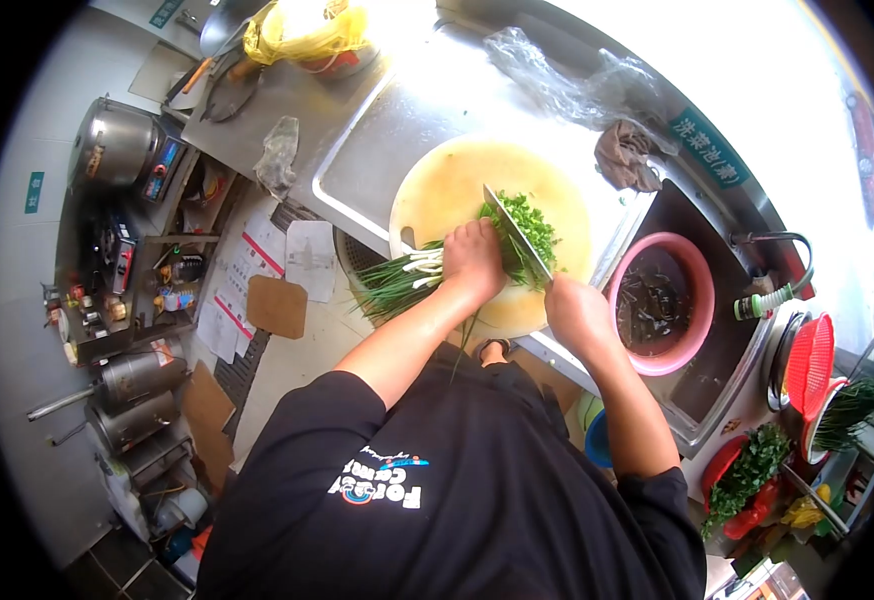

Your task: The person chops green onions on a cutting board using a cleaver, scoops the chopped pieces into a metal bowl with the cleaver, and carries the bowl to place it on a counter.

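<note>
My left hand (474, 262) is closed on a bunch of scallions (397, 285) lying on a round yellowish cutting board (437, 180). Their white ends and long green leaves stick out to the left, past the board's edge. In my right hand (579, 312) is the handle of a kitchen knife (519, 236). Its blade slants across the board, close to the fingers of my left hand. Chopped greens (529, 218) lie in a pile against the blade, mostly on its far right side. My left fingertips are partly hidden from above.
The board rests on a metal counter (357, 165). To the right, a pink basin (699, 270) of dark water stands in a sink (727, 340). A brown cloth (627, 155) and clear plastic (557, 80) lie behind. Leafy greens (752, 475) and a red basket (810, 365) sit at lower right.
</note>
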`<state>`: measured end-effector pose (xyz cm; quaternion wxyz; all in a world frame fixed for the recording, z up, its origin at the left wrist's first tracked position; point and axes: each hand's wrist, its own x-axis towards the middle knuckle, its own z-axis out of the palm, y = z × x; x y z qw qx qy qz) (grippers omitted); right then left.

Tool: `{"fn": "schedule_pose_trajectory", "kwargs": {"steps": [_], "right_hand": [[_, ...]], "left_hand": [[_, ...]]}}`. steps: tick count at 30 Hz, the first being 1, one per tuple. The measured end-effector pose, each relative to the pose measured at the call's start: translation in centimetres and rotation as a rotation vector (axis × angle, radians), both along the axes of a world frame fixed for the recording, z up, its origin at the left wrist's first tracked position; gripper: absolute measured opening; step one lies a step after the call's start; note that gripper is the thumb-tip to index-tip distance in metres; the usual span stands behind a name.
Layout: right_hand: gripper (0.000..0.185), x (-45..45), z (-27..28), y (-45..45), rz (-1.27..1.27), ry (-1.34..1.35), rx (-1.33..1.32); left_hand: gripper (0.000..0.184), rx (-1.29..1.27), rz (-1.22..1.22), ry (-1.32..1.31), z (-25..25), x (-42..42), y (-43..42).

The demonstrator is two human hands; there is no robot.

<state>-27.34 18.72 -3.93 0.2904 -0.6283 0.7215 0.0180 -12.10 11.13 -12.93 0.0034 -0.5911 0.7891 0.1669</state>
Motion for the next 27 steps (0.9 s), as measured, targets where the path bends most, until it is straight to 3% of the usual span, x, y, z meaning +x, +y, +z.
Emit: {"fn": "schedule_pose_trajectory", "kwargs": {"steps": [5,12,16,19,22,27], "right_hand": [[0.015,1.3,-5.6,-3.1,-0.034,-0.038,-0.078],[0.023,-1.1,1.5,-3.3,0.051,-0.018,-0.016],[0.019,-0.9,1.3,-4.1,0.149,0.035,0.108],[0.02,-0.2,-4.3,-4.8,0.12,-0.04,-0.057],[0.021,-0.1,-5.4,-5.7,0.063,-0.1,-0.096],[0.023,-1.1,1.3,-2.1,0.033,-0.036,-0.079]], "left_hand": [[0.062,-0.116,-0.066,0.097,-0.5,0.6,0.5],[0.068,-0.012,-0.044,0.066,-0.3,0.6,0.2],[0.067,-0.015,-0.043,0.056,-0.8,0.6,0.3],[0.07,-0.049,-0.087,0.104,-0.6,1.0,0.4],[0.071,-0.106,-0.103,0.103,-1.0,1.1,0.3],[0.071,-0.122,-0.032,0.098,-1.2,0.8,0.9]]}}
